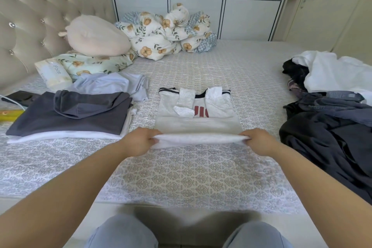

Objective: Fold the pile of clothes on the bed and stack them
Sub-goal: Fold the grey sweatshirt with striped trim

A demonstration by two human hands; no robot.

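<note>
Both hands, left (138, 140) and right (259, 140), pinch the shirt (198, 125) hem mid-fold; stack (68, 119) started, pile (330, 110) waiting.

The patterned bed (191, 177) bears a folded stack (68, 121), a white shirt (198, 119) and a dark pile (330, 119).

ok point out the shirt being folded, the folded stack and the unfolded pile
white shirt (198, 121), head view, on its flat grey-white body above the lifted hem
folded stack (68, 119), head view, on the dark grey top garment
unfolded pile (326, 133), head view, on the dark cloth at the bed's right
</note>
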